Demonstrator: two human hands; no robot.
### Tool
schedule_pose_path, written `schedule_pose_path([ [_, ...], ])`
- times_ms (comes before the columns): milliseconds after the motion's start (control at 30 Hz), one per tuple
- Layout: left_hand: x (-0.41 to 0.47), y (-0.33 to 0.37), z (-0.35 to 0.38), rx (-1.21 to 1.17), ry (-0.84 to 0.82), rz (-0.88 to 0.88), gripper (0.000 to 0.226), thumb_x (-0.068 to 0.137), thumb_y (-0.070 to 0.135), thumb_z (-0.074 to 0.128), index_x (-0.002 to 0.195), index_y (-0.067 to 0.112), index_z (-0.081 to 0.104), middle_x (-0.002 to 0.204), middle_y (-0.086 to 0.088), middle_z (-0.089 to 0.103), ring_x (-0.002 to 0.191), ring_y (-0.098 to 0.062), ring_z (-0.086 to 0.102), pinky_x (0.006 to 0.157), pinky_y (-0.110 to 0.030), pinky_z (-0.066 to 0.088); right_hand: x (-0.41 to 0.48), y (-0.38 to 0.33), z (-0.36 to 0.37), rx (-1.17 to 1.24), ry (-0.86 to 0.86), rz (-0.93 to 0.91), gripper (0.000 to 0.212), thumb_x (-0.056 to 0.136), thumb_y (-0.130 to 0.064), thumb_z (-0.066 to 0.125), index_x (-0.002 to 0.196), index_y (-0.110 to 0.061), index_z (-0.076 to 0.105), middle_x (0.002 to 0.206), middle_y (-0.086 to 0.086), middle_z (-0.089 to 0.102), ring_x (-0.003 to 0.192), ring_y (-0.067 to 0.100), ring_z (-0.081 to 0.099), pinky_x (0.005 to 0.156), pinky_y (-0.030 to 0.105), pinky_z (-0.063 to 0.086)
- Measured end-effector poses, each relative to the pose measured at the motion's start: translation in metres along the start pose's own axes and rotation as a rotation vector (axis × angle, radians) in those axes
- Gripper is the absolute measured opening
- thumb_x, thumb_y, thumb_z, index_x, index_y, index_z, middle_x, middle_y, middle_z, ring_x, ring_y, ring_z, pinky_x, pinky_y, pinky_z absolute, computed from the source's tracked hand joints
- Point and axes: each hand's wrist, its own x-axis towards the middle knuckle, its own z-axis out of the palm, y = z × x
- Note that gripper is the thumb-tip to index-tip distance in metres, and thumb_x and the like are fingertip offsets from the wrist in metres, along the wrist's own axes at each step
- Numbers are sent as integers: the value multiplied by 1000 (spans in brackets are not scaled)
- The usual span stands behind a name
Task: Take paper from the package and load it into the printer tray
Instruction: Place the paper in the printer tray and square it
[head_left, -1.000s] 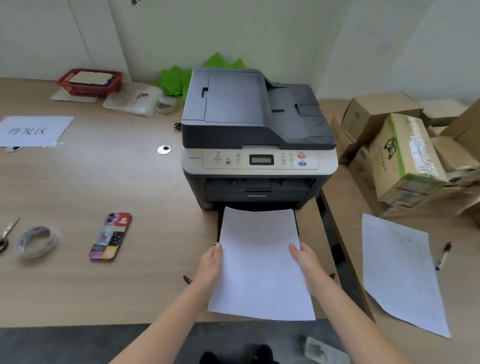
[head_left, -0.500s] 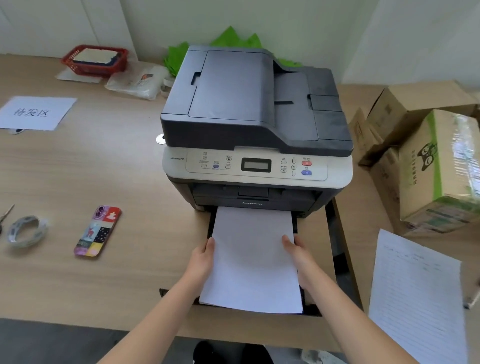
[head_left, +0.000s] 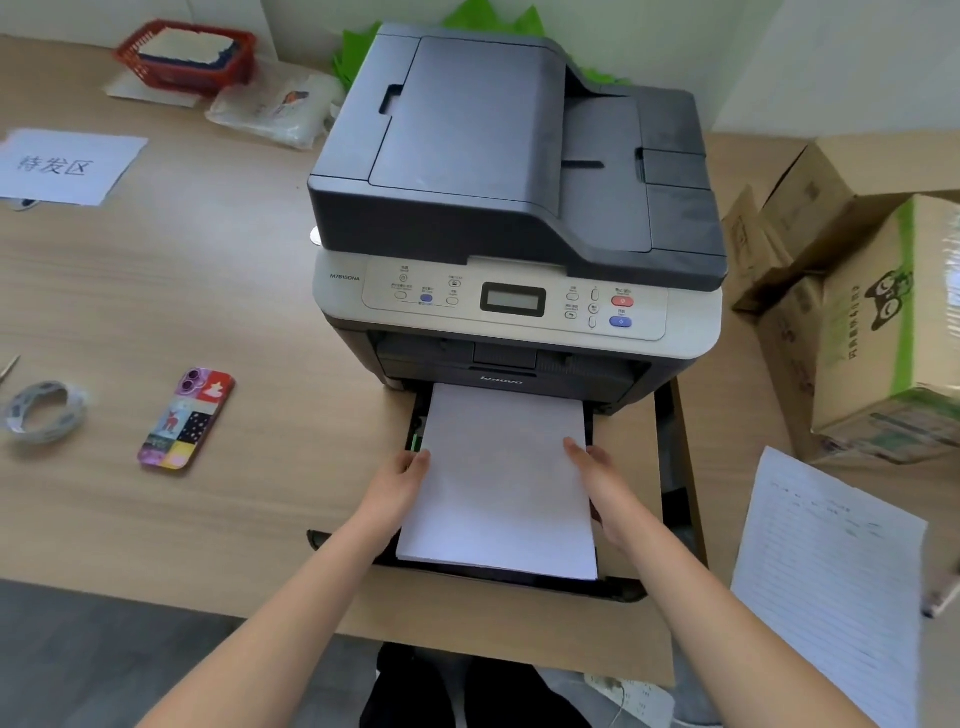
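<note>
A grey and dark printer (head_left: 514, 208) stands on the wooden table. Its black paper tray (head_left: 613, 590) is pulled out toward me over the table edge. A white stack of paper (head_left: 501, 483) lies in the tray, its far end under the printer's front. My left hand (head_left: 397, 483) grips the stack's left edge and my right hand (head_left: 602, 483) grips its right edge. No paper package can be made out.
A phone (head_left: 187, 418) in a colourful case and a tape roll (head_left: 44, 413) lie left of the printer. A lined sheet (head_left: 836, 571) and cardboard boxes (head_left: 872, 322) sit at right. A red basket (head_left: 187, 54) and a labelled sheet (head_left: 62, 166) are far left.
The paper stack has slid forward into the tray toward the printer, with both hands moving along its edges. The camera has moved closer and looks down more steeply.
</note>
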Motion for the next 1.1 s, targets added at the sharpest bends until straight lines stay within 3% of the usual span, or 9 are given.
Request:
schedule_pose_path([
  [67,-1,-8,-1,99,-3,60,28,101,31,40,108,8,55,84,-1,53,85,-22,51,63,-29,35,0,11,-3,-24,8,-32,61,98,-36,50,151,-17,25,152,5,40,133,29,46,102,38,41],
  [133,-5,-13,2,142,21,81,25,101,31,39,104,9,52,78,0,50,79,-22,50,60,-31,34,-2,17,-3,-36,31,-60,56,100,-30,48,150,-17,28,150,4,42,133,28,46,99,36,40],
  [333,-20,-20,8,93,74,112,15,102,27,40,100,15,49,84,-5,56,83,-23,51,61,-26,36,-12,23,3,-48,63,-107,45,101,-22,47,145,-15,37,142,6,51,117,24,53,96,36,45],
  [467,-17,-1,7,70,157,221,19,102,28,40,105,14,53,81,-3,57,74,-20,51,60,-32,37,-2,17,8,-8,121,-165,51,100,-25,49,148,-17,35,150,8,44,135,30,43,110,44,38],
  [600,3,6,7,242,226,246,26,102,32,37,105,12,54,74,-2,57,62,-16,51,51,-27,36,5,11,19,68,196,-235,42,97,-22,55,137,-11,48,136,8,55,131,27,47,97,34,40],
  [700,15,-1,8,442,298,253,32,101,35,37,101,9,56,89,-8,62,75,-26,56,62,-35,44,11,8,29,20,294,-262,33,95,-18,58,125,-6,55,117,15,63,118,33,57,90,39,45],
  [800,19,-7,13,460,364,317,26,100,30,44,104,7,56,96,-10,59,84,-29,57,64,-39,46,16,6,33,-99,315,-311,42,96,-12,55,136,-6,47,129,14,61,122,30,56,96,35,45],
  [933,21,-12,14,487,407,353,27,94,25,58,113,6,56,103,-15,54,81,-32,56,60,-37,45,16,5,30,-364,296,-424,59,97,-2,50,151,-10,27,150,10,36,136,26,40,106,27,33],
  [1100,28,-14,14,435,382,362,27,91,21,63,116,10,57,104,-10,49,79,-25,53,65,-34,47,17,6,27,-495,264,-464,70,95,3,50,154,-13,17,156,7,21,142,25,32,111,28,30],
])
